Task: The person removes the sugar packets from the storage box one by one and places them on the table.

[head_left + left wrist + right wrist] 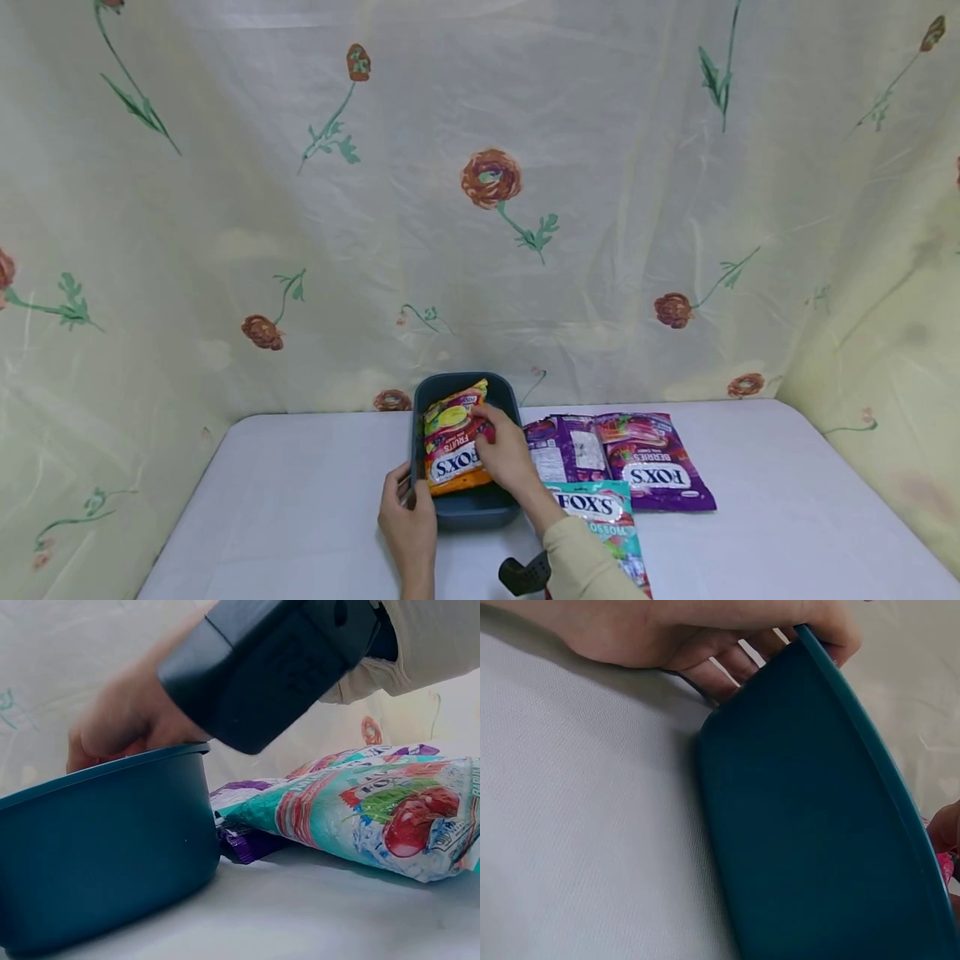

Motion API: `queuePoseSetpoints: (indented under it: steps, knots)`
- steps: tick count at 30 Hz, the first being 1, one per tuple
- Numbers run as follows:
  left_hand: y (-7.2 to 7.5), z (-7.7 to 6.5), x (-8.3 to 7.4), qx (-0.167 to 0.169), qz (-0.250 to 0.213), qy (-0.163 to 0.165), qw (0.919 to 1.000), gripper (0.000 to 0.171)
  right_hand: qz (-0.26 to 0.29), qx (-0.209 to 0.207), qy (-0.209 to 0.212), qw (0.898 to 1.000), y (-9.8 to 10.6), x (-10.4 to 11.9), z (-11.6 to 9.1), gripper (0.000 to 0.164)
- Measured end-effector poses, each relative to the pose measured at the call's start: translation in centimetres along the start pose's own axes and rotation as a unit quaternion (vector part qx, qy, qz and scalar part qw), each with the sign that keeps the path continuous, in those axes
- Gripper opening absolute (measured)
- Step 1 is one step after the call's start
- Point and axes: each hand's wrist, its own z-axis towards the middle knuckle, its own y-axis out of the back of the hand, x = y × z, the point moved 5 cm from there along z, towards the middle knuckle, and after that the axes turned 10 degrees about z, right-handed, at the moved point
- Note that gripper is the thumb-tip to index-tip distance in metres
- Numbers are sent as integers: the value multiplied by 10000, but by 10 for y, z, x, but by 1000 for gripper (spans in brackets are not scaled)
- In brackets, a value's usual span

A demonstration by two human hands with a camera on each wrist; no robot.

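Note:
A dark teal plastic tub [480, 518] stands on the table with an orange and red Fox's Fruits candy bag [450, 429] lying inside it. My left hand [408, 521] grips the tub's near left side; in the right wrist view its thumb hooks over the rim and its fingers lie against the outer wall [802, 802]. Reaching in over the right rim, my right hand [512, 458] holds the candy bag by its right side between thumb and fingers. From the left wrist view, the tub wall [112, 847] hides those fingertips.
Right of the tub lie a purple Fox's Berries bag [663, 467] and purple packaging turned back side up [566, 450]. A turquoise Fox's bag [600, 508] lies nearer, partly under the right forearm. A flowered curtain [480, 250] hangs behind the white table [300, 500].

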Motion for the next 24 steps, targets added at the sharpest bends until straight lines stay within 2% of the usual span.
queuePoseSetpoints:
  steps: [8, 15, 24]
  knots:
    - [0, 2, -1, -31, -32, -52, 10000, 32, 196, 5, 103, 9998, 1, 4, 0, 41]
    - [0, 1, -1, -28, 37, 35, 10000, 31, 399, -24, 174, 9991, 2, 6, -3, 41]
    - [-1, 0, 1, -3, 113, 111, 9999, 33, 802, -690, 381, 9937, 11, 5, -4, 42]
